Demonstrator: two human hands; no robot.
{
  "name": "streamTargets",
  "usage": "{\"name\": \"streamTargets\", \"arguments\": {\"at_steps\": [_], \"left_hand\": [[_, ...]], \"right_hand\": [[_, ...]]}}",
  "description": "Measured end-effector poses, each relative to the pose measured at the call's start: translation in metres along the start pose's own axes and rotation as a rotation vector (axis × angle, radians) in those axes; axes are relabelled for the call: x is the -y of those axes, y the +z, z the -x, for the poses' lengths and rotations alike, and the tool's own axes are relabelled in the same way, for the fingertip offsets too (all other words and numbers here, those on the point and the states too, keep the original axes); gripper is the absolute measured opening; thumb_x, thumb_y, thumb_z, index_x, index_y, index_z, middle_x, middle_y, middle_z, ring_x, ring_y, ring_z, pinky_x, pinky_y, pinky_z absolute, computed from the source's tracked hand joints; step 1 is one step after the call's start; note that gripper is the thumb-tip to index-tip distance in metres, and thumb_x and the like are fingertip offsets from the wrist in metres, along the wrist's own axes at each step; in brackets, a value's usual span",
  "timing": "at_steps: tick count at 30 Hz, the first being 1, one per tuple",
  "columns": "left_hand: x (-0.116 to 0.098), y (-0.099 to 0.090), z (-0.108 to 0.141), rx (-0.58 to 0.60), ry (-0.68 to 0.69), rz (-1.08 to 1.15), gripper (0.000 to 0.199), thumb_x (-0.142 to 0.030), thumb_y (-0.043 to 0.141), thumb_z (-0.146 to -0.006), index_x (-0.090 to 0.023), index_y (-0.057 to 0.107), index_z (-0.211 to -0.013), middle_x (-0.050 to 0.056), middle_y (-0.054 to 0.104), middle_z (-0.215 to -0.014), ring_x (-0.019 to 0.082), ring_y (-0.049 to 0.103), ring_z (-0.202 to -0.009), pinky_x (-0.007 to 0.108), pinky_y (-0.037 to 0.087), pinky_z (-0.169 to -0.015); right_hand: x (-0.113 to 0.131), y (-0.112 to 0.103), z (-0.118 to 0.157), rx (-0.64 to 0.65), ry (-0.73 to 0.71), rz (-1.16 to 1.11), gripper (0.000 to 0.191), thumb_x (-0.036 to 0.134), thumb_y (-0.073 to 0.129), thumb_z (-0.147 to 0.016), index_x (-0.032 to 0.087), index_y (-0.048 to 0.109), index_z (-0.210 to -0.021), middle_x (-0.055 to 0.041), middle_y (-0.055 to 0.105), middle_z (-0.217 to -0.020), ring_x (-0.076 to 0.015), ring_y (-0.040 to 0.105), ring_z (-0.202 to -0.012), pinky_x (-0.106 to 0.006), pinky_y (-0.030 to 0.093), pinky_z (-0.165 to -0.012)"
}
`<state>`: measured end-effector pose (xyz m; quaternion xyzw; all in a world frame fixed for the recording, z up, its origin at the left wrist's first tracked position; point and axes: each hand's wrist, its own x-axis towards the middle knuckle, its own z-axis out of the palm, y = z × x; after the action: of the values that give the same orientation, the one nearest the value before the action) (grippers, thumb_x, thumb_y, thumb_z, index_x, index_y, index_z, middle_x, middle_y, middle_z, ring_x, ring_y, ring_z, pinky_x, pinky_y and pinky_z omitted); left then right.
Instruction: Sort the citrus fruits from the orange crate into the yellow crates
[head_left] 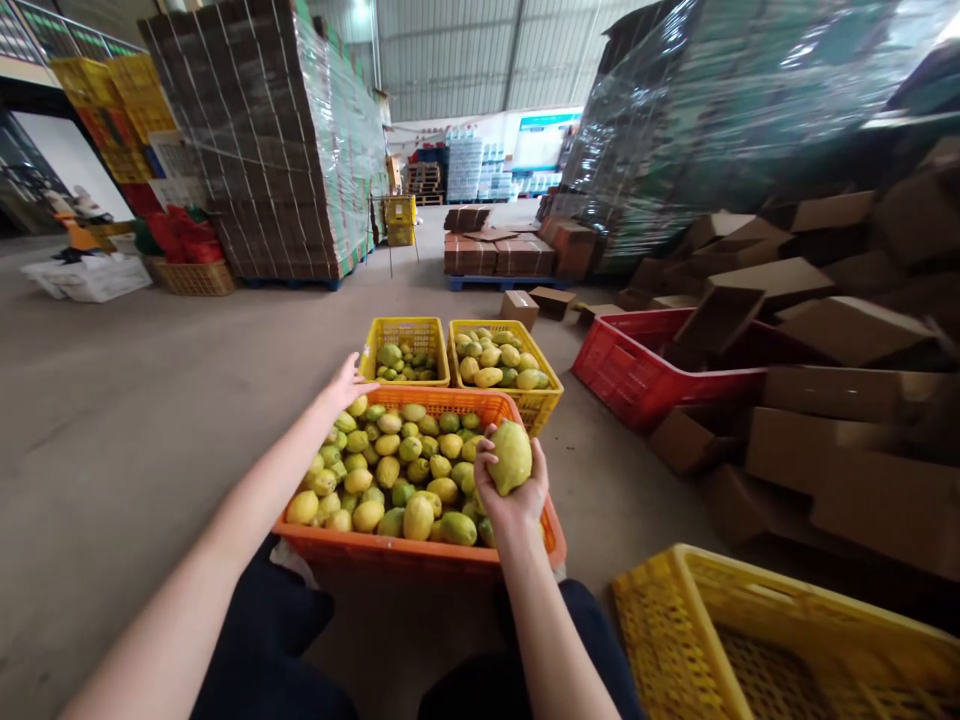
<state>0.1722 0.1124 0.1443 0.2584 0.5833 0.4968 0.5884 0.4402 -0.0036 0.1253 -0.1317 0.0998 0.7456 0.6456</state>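
My right hand (517, 505) is wrapped round a big yellow-green lemon (511, 457), held above the right side of an orange crate (390, 552). Many lemons (388, 470), from yellow to green, fill that crate in front of my knees. My left hand (349, 384) reaches over its far left corner with the fingers stretched out and nothing in them. Just beyond the fingers stands a yellow crate (409, 327) with greener fruit low inside. Beside it, a second yellow crate (541, 402) is filled higher with yellow and green lemons.
At my lower right stands a yellow crate (679, 610). A red crate (637, 375) and a heap of cardboard boxes (840, 430) lie to the right. Wrapped pallet stacks (247, 150) rise on both sides. Flat cardboard bundles (499, 255) sit on a blue pallet ahead.
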Motion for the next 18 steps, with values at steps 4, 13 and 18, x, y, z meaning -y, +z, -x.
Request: {"name": "streamTargets", "arguments": {"at_steps": [4,13,18], "left_hand": [[0.034,-0.013,0.027,0.025,-0.019,-0.152,0.036,-0.04,0.059,-0.094,-0.017,0.059,-0.121,0.014,0.068,-0.116,0.018,0.072,-0.083,0.029,0.06,-0.076],[0.121,-0.043,0.113,0.259,-0.157,-0.622,0.038,-0.051,0.069,-0.077,-0.018,0.067,-0.097,0.008,0.071,-0.115,0.018,0.069,-0.091,0.025,0.05,-0.074],[0.124,-0.054,0.111,0.254,-0.105,-0.657,0.036,-0.048,0.057,-0.082,-0.018,0.064,-0.101,0.009,0.07,-0.115,0.016,0.069,-0.091,0.025,0.049,-0.079]], "right_hand": [[0.001,0.003,0.002,-0.009,0.019,0.027,0.027,0.036,0.049,-0.096,0.019,0.064,-0.11,-0.0067,0.069,-0.09,-0.0135,0.057,-0.066,-0.017,0.051,-0.044],[0.007,-0.02,0.004,-0.018,0.064,0.442,0.034,0.032,0.074,-0.077,0.022,0.062,-0.106,-0.0037,0.074,-0.086,-0.0171,0.067,-0.067,-0.021,0.051,-0.044],[0.006,-0.06,0.009,-0.15,0.067,0.599,0.028,0.032,0.066,-0.077,0.021,0.062,-0.102,-0.0057,0.074,-0.079,-0.0232,0.071,-0.069,-0.025,0.051,-0.043]]}}
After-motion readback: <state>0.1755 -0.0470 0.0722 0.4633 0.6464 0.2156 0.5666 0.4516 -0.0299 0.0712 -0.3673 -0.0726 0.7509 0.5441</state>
